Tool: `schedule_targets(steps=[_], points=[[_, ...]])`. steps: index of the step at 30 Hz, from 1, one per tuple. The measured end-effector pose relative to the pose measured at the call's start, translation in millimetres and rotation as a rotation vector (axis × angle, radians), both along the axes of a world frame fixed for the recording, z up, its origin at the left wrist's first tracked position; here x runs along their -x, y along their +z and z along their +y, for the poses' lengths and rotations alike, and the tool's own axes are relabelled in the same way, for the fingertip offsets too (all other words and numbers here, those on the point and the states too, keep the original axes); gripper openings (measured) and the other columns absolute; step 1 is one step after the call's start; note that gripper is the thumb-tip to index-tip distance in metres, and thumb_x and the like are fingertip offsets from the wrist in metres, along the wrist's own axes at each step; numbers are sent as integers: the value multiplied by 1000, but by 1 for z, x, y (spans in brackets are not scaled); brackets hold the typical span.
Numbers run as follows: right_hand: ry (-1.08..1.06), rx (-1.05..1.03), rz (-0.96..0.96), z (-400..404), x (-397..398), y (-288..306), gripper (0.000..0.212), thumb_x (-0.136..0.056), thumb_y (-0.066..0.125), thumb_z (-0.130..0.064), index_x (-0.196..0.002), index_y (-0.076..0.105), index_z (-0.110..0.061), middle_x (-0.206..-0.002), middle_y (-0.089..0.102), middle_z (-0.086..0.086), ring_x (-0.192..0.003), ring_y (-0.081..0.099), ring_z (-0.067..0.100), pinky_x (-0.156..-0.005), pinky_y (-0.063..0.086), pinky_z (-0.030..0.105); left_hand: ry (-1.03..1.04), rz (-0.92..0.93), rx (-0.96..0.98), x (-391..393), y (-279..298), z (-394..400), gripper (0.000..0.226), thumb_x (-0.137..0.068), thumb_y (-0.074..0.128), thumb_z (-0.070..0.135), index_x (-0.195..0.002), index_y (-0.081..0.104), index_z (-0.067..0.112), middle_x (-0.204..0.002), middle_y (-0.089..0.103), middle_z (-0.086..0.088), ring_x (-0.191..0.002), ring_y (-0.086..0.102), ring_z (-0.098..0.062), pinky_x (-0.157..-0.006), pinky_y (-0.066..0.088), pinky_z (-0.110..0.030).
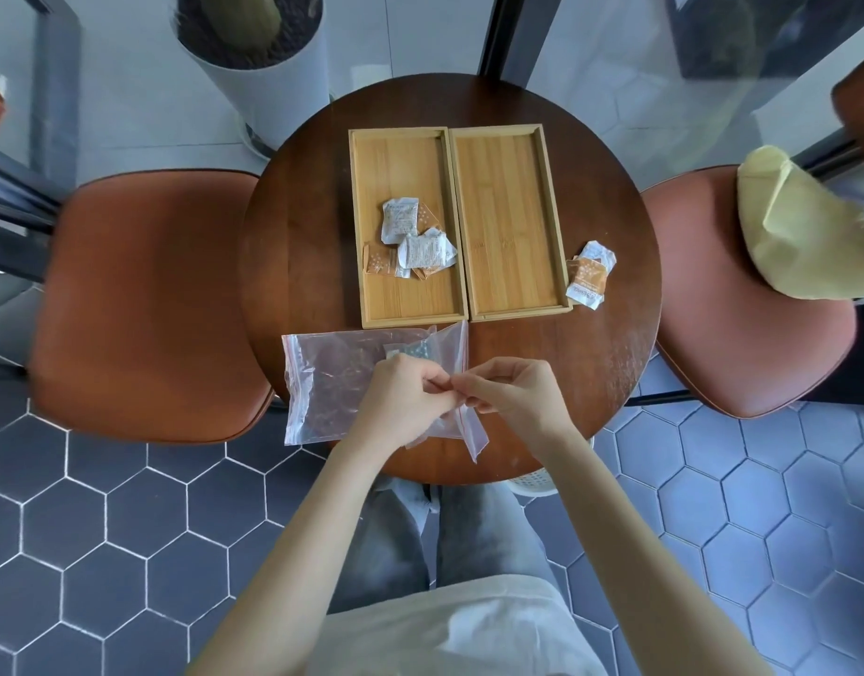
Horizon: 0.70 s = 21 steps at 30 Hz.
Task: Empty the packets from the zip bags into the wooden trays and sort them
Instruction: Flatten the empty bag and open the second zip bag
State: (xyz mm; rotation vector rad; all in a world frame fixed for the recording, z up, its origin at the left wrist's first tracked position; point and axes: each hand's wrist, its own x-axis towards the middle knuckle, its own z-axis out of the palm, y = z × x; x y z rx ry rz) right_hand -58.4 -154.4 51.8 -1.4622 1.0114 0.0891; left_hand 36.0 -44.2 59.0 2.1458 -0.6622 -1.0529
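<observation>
With packets [410,241] already in the left tray [404,226] and the right tray [510,222] bare, your fingers [444,383] pinch a zip bag's [332,383] seal, sorting still ahead.

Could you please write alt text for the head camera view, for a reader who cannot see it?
Both hands, left hand and right hand, pinch the red-lined opening of a clear zip bag at the near edge of a round wooden table. Beyond it, the left wooden tray holds several packets; the right wooden tray is bare, with more packets beside it.
</observation>
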Motion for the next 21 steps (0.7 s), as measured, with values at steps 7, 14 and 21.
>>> schedule_targets(steps=[7, 14, 21], points=[[122, -30, 7, -8, 1, 3, 12, -75, 75, -18, -75, 74, -6, -69, 70, 10, -61, 62, 13, -69, 57, 33, -11, 83, -18, -5, 0, 3, 14, -78, 70, 23, -88, 74, 14, -69, 68, 2, -59, 60, -3, -52, 42, -6], [-3, -231, -39, -5, -1, -2, 14, -81, 69, -17, -69, 68, -11, -59, 70, -3, -56, 65, 8, -60, 57, 22, 228, 221, 50, 0, -5, 3, 7, -81, 67, 14, -80, 74, 13, -68, 70, 0, -62, 68, -11, -60, 58, -22], [-283, -168, -43, 10, -4, -11, 15, -86, 64, -12, -78, 62, 1, -61, 68, 0, -52, 65, 4, -48, 51, 16, 451, 8, 83, 10, -8, 0, 12, -84, 61, 9, -80, 72, 5, -69, 71, -7, -56, 69, -11, -54, 58, -24]])
